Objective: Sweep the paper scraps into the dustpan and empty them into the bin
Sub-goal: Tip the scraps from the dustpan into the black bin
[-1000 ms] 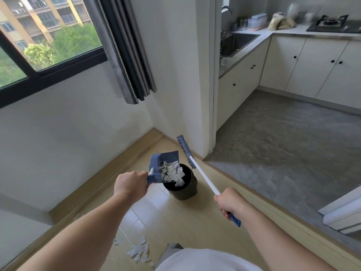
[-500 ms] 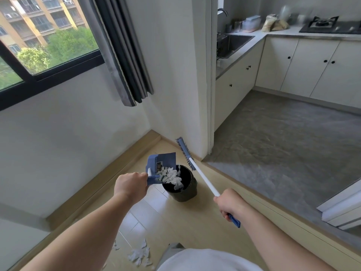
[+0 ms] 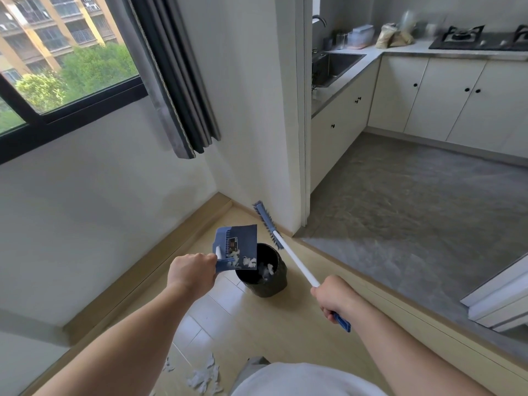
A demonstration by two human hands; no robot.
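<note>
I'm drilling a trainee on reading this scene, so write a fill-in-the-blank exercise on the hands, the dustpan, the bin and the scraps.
1. The left hand tips the blue dustpan over the ____ bin.
2. The right hand grips the broom by its ____ handle.
3. The broom's brush head points toward the ____, beyond the bin.
4. More paper scraps lie on the ____, close to the person.

Missing words: black; white; wall; floor
</note>
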